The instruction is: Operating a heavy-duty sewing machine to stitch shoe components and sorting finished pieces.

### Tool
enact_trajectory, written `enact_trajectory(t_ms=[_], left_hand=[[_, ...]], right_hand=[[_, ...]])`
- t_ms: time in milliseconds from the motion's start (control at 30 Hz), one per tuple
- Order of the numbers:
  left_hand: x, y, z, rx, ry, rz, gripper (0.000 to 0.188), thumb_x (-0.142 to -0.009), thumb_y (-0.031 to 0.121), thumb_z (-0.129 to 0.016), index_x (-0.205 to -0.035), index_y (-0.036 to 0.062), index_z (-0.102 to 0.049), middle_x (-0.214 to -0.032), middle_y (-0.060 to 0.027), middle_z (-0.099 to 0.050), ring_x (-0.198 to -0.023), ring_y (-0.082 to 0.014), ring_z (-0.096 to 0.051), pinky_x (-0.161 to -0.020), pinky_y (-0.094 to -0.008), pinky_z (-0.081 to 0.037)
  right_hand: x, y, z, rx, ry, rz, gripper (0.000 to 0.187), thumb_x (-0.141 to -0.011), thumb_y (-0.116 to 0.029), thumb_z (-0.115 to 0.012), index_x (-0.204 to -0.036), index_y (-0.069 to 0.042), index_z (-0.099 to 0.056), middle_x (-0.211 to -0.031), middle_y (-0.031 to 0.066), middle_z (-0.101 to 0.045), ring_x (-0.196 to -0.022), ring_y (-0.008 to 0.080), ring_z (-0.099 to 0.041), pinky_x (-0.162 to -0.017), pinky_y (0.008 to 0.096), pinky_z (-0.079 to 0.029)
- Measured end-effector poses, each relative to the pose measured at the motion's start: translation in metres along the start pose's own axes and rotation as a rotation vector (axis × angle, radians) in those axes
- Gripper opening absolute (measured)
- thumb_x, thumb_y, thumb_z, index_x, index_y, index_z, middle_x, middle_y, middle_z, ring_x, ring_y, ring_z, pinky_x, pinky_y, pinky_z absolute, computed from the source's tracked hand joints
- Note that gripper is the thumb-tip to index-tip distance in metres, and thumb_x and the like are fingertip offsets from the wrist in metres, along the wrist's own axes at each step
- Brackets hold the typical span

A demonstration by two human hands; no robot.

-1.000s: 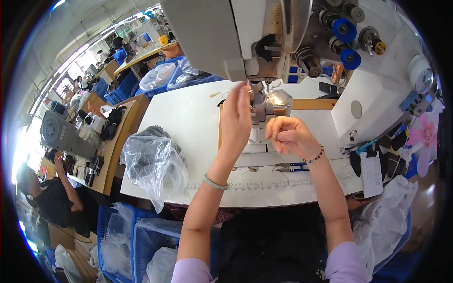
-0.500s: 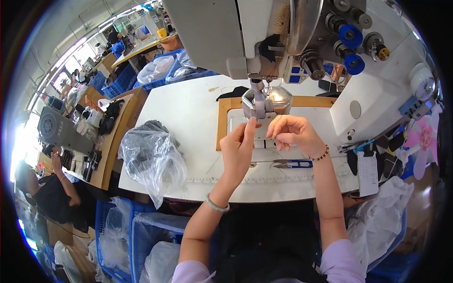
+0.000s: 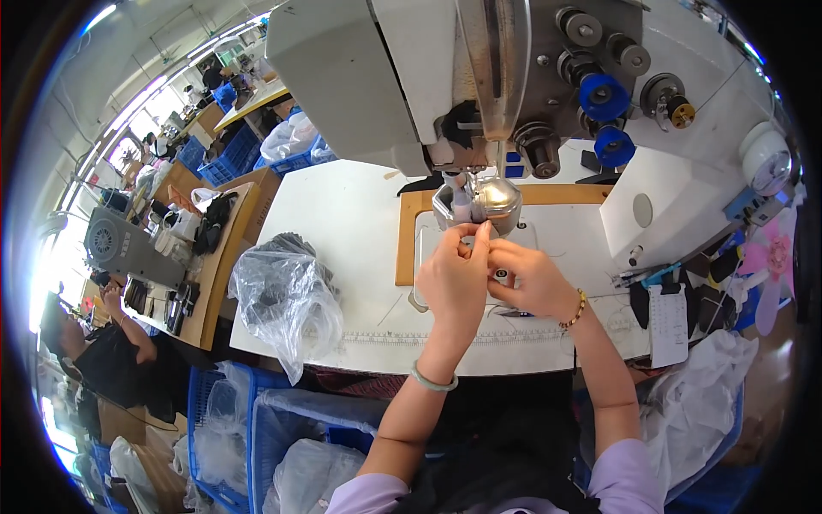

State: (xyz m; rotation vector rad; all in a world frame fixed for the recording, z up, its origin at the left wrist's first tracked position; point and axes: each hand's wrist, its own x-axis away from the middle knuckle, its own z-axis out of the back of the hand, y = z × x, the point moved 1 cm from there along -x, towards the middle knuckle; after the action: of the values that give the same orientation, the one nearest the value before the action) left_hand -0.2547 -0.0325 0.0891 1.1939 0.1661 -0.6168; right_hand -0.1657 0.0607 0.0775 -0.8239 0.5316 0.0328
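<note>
Silvery, rounded sewing-machine part (image 3: 499, 197)

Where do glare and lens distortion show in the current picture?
In the head view, the far left edge washes out to white; same view, the rounded silver metal guard glints brightly and the front edge of the white tabletop bows.

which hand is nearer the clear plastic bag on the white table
Left: the left hand is right of the bag, not touching it; the right hand is farther right.
</note>
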Motion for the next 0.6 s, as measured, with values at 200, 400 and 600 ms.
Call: enact_trajectory(t_ms=[200, 400, 600], left_hand=[[0.005, -0.004, -0.004, 0.176, 0.015, -0.017, 0.017, -0.084, 0.016, -0.068, -0.083, -0.0010, -0.067, -0.050, 0.0058, -0.044, -0.047, -0.0016, -0.036, -0.045, -0.0214, -0.029], [0.004, -0.010, -0.001, 0.468, -0.083, 0.125, 0.018, -0.086, 0.015, -0.065, -0.086, -0.0029, -0.064, -0.057, 0.0054, -0.048, -0.050, 0.0000, -0.038, -0.045, -0.0185, -0.030], [0.006, -0.008, 0.009, 0.708, -0.187, 0.290, 0.018, -0.088, 0.015, -0.063, -0.092, -0.0025, -0.061, -0.071, -0.0022, -0.058, -0.059, -0.0051, -0.052, -0.049, -0.0183, -0.041]], right_hand=[[0.069, -0.001, -0.017, 0.525, -0.001, -0.021, 0.024, -0.074, -0.008, -0.063, -0.098, -0.003, -0.061, -0.102, 0.0091, -0.059, -0.092, 0.0243, -0.058, -0.078, 0.0356, -0.047], [0.107, 0.036, -0.023, 0.773, 0.005, -0.007, 0.019, -0.076, -0.009, -0.061, -0.093, 0.000, -0.060, -0.097, 0.0106, -0.059, -0.092, 0.0240, -0.057, -0.082, 0.0353, -0.044], [0.099, 0.042, -0.015, 0.633, 0.023, 0.093, 0.018, -0.075, -0.002, -0.060, -0.093, 0.002, -0.058, -0.098, 0.0113, -0.058, -0.093, 0.0262, -0.056, -0.084, 0.0377, -0.044]])
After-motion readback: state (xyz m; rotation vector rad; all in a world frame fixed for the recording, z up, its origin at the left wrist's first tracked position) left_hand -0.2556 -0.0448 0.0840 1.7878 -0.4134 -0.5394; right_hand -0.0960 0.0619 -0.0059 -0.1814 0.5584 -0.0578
